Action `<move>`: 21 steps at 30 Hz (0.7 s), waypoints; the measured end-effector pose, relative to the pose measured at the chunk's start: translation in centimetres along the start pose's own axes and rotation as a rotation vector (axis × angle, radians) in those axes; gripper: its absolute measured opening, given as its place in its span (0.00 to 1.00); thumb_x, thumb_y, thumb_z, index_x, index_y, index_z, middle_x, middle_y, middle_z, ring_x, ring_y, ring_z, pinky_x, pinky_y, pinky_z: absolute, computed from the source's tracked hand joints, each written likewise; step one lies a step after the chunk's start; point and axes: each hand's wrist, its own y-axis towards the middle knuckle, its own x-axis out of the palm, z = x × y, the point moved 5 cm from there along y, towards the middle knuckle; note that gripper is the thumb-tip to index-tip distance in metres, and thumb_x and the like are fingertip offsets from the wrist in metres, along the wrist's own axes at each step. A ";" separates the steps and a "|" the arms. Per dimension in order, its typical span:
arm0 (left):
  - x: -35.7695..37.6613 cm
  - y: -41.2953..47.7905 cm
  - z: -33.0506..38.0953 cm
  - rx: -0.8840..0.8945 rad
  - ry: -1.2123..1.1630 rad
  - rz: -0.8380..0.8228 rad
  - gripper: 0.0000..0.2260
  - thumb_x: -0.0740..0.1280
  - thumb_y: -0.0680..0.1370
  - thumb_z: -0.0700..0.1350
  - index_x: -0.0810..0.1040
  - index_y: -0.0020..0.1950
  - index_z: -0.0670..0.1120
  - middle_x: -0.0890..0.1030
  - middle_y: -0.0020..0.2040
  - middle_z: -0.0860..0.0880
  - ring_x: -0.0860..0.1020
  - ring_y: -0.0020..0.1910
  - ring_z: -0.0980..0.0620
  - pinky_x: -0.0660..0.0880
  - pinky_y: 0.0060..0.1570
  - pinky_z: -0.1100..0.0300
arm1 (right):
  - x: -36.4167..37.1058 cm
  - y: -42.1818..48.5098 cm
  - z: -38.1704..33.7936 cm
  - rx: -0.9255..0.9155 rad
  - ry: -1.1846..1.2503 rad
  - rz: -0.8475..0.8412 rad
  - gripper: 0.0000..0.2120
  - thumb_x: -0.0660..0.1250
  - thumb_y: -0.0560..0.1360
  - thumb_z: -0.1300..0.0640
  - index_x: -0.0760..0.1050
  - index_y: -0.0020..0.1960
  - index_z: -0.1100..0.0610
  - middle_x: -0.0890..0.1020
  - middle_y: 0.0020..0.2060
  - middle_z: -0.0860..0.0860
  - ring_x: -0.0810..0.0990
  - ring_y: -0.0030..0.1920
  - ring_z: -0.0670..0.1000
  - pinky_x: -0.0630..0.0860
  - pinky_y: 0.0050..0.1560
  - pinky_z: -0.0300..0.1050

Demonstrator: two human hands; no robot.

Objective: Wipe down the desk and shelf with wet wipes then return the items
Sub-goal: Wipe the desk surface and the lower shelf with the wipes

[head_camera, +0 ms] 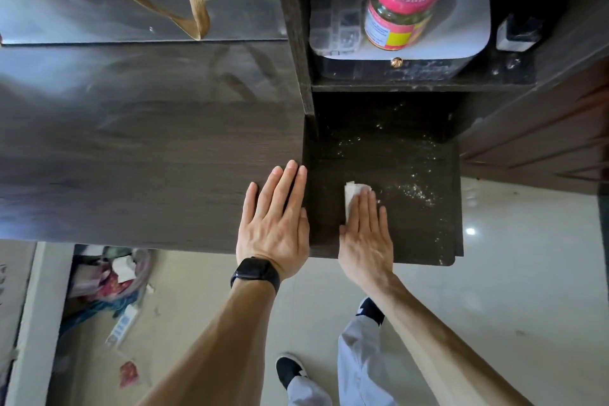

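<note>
The right hand (365,234) is lying flat, fingers straight and together, pressing a folded white wet wipe (350,196) onto the lower shelf (418,241). The wipe is sitting under the fingertips and showing along the index-finger side. Its long axis is running away from the person, the far end poking out past the fingers toward the back of the shelf.

The left hand (275,224) is resting palm down, fingers straight, on the right edge of the dark wood desk (148,142), holding nothing, with a black watch (255,273) sitting on its wrist.

White specks (415,189) are lying scattered just beside the wipe on its right. On the shelf above, a pink-lidded jar (405,0) is standing on a white case (468,10). Below, pale glossy floor tiles (514,306) are catching the light, and clutter (108,283) is piling up under the desk at the left.
</note>
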 end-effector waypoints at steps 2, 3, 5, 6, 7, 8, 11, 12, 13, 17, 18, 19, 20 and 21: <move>0.1 0.0 0.0 -0.001 0.001 0.000 0.28 0.51 0.80 0.49 0.52 0.81 0.51 0.53 0.81 0.53 0.51 0.79 0.52 0.51 0.77 0.47 | 0.3 0.8 -1.5 -0.132 0.016 -0.028 0.31 0.51 0.83 0.50 0.46 0.80 0.63 0.48 0.80 0.60 0.45 0.81 0.56 0.47 0.79 0.57; 0.1 -0.1 -0.1 -0.001 0.002 -0.001 0.28 0.51 0.80 0.49 0.52 0.81 0.51 0.53 0.81 0.52 0.51 0.79 0.52 0.51 0.76 0.47 | 0.4 1.7 -2.2 -0.186 0.014 -0.040 0.31 0.50 0.83 0.49 0.45 0.81 0.61 0.47 0.80 0.57 0.44 0.81 0.54 0.46 0.79 0.57; 0.0 0.0 0.0 0.005 0.002 0.004 0.28 0.51 0.79 0.49 0.53 0.81 0.50 0.54 0.80 0.52 0.51 0.79 0.51 0.50 0.76 0.47 | 0.3 4.3 -3.3 -0.265 -0.020 -0.069 0.31 0.46 0.84 0.46 0.40 0.81 0.56 0.42 0.81 0.52 0.39 0.80 0.51 0.41 0.79 0.57; -0.1 0.0 0.0 0.004 0.001 0.006 0.28 0.51 0.79 0.49 0.54 0.80 0.50 0.54 0.80 0.52 0.52 0.79 0.51 0.50 0.76 0.47 | 0.1 5.6 -3.7 -0.290 -0.035 -0.079 0.31 0.44 0.83 0.45 0.38 0.81 0.55 0.40 0.81 0.51 0.37 0.80 0.50 0.39 0.78 0.58; -0.1 0.0 0.0 0.004 0.001 0.002 0.28 0.51 0.80 0.49 0.54 0.80 0.50 0.54 0.80 0.52 0.52 0.79 0.51 0.50 0.77 0.47 | -0.3 6.9 -4.0 -0.303 -0.046 -0.082 0.31 0.43 0.83 0.44 0.37 0.81 0.54 0.40 0.81 0.51 0.37 0.80 0.50 0.38 0.78 0.58; -0.1 0.0 0.0 0.003 0.002 -0.004 0.28 0.51 0.80 0.49 0.54 0.80 0.50 0.54 0.80 0.52 0.52 0.79 0.51 0.50 0.77 0.47 | -0.7 7.9 -3.8 -0.299 -0.054 -0.082 0.31 0.42 0.83 0.44 0.38 0.81 0.54 0.40 0.81 0.50 0.37 0.80 0.50 0.37 0.78 0.58; -0.3 0.0 0.0 -0.002 0.001 -0.005 0.28 0.52 0.80 0.49 0.54 0.80 0.50 0.54 0.80 0.53 0.51 0.79 0.52 0.51 0.77 0.47 | -1.8 10.2 -1.4 -0.120 -0.023 -0.075 0.31 0.41 0.82 0.43 0.38 0.81 0.55 0.39 0.80 0.51 0.35 0.79 0.50 0.34 0.77 0.58; -0.3 0.0 0.0 -0.003 0.002 -0.007 0.27 0.52 0.80 0.49 0.54 0.80 0.50 0.54 0.80 0.53 0.51 0.79 0.52 0.51 0.77 0.47 | -2.3 10.5 -0.1 -0.032 -0.004 -0.073 0.32 0.40 0.82 0.43 0.37 0.80 0.55 0.38 0.80 0.52 0.34 0.79 0.50 0.34 0.77 0.58; -0.3 0.0 0.0 -0.003 0.004 -0.009 0.27 0.52 0.80 0.49 0.54 0.81 0.50 0.54 0.80 0.53 0.51 0.79 0.51 0.51 0.77 0.47 | -2.5 10.4 1.0 0.034 0.004 -0.076 0.32 0.39 0.82 0.42 0.36 0.80 0.56 0.36 0.80 0.52 0.32 0.79 0.50 0.34 0.78 0.58; -0.4 0.0 0.1 -0.006 0.001 -0.006 0.27 0.51 0.80 0.49 0.54 0.80 0.50 0.55 0.80 0.52 0.53 0.79 0.50 0.52 0.76 0.46 | -2.6 7.0 2.0 0.001 -0.047 -0.100 0.34 0.37 0.81 0.39 0.33 0.79 0.58 0.34 0.79 0.56 0.31 0.78 0.53 0.36 0.78 0.59; -0.5 0.0 0.1 -0.008 -0.002 -0.002 0.28 0.51 0.79 0.49 0.55 0.80 0.50 0.56 0.80 0.51 0.54 0.79 0.50 0.53 0.76 0.45 | -2.2 5.8 1.4 -0.063 -0.053 -0.101 0.35 0.39 0.81 0.39 0.34 0.80 0.57 0.34 0.79 0.57 0.32 0.79 0.54 0.37 0.78 0.59; -0.6 0.0 0.2 -0.008 -0.005 0.001 0.28 0.52 0.79 0.48 0.55 0.80 0.50 0.57 0.80 0.51 0.55 0.79 0.50 0.54 0.76 0.45 | -1.8 4.9 0.7 -0.139 -0.050 -0.103 0.35 0.41 0.81 0.40 0.35 0.80 0.57 0.35 0.79 0.57 0.33 0.79 0.54 0.38 0.78 0.59; -0.6 0.0 0.2 -0.006 -0.007 0.003 0.28 0.52 0.79 0.48 0.56 0.80 0.49 0.57 0.80 0.51 0.56 0.79 0.49 0.55 0.76 0.45 | -1.3 4.7 -0.2 -0.206 -0.042 -0.108 0.34 0.43 0.82 0.41 0.36 0.80 0.56 0.36 0.80 0.56 0.34 0.79 0.54 0.38 0.78 0.60; -0.6 -0.1 0.3 -0.003 -0.008 0.005 0.28 0.53 0.79 0.48 0.56 0.80 0.49 0.58 0.80 0.50 0.56 0.78 0.49 0.55 0.75 0.45 | -1.1 5.2 -1.1 -0.254 -0.030 -0.108 0.33 0.44 0.82 0.42 0.37 0.81 0.55 0.37 0.80 0.55 0.35 0.79 0.53 0.38 0.78 0.59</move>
